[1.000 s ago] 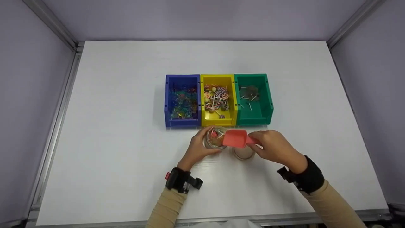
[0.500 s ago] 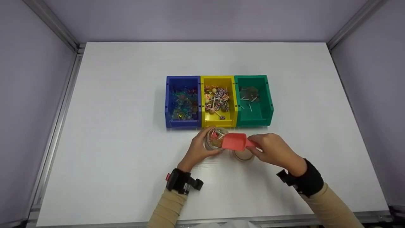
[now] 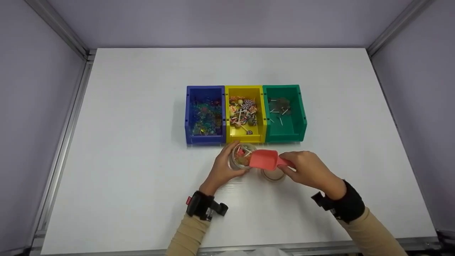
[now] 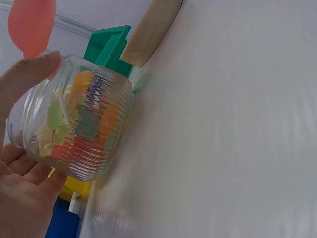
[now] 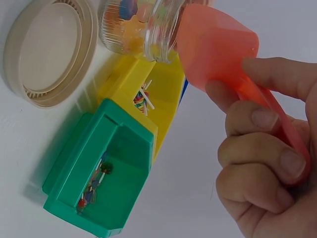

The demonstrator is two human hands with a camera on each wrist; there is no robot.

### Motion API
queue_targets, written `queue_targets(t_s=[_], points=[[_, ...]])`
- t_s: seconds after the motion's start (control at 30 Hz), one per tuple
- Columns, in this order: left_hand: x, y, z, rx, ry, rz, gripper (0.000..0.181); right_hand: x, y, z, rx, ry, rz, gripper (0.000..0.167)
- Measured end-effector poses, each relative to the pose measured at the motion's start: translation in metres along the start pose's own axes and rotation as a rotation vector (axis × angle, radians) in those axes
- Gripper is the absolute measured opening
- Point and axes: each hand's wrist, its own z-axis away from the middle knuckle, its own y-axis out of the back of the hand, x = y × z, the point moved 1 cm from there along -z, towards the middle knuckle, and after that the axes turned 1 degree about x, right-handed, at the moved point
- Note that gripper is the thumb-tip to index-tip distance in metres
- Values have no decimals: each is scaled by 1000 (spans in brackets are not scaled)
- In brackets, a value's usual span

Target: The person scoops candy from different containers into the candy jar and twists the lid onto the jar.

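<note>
A clear ribbed glass jar [image 4: 94, 126] holds colourful candies and white-stemmed lollipops. Around its side curl the fingers and thumb of my left hand [image 3: 222, 167], which grips it in front of the bins. My right hand [image 3: 307, 169] holds a red plastic scoop [image 3: 263, 159] by its handle, fingers wrapped round it in the right wrist view. The scoop's front edge lies at the jar's mouth. Partly under the scoop in the head view, a round beige lid [image 5: 49, 49] lies on the table, its inner side up.
Three joined bins stand behind the hands. The blue bin [image 3: 205, 139] contains translucent pieces, the yellow bin [image 3: 246, 138] swirled lollipops, and the green bin [image 3: 285, 137] a few stemmed pieces. Side walls and a back wall enclose the white table [image 3: 124, 160].
The scoop has shifted slightly downward in the head view and stays at the jar's mouth. My left hand keeps its grip on the jar.
</note>
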Motion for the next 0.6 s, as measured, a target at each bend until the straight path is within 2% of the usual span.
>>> queue_targets(t_s=[0.17, 0.33, 0.47, 0.6], points=[[3, 8, 2, 25, -16, -29, 85, -1, 2, 0, 3, -11, -17, 17], [3, 18, 2, 103, -18, -13, 70, -1, 2, 1, -2, -16, -27, 17], [2, 26, 1, 219, -54, 0, 49, 0, 2, 1, 11, -3, -26, 16], [1, 36, 1, 382, -147, 2, 35, 0, 2, 2, 24, -2, -31, 16]])
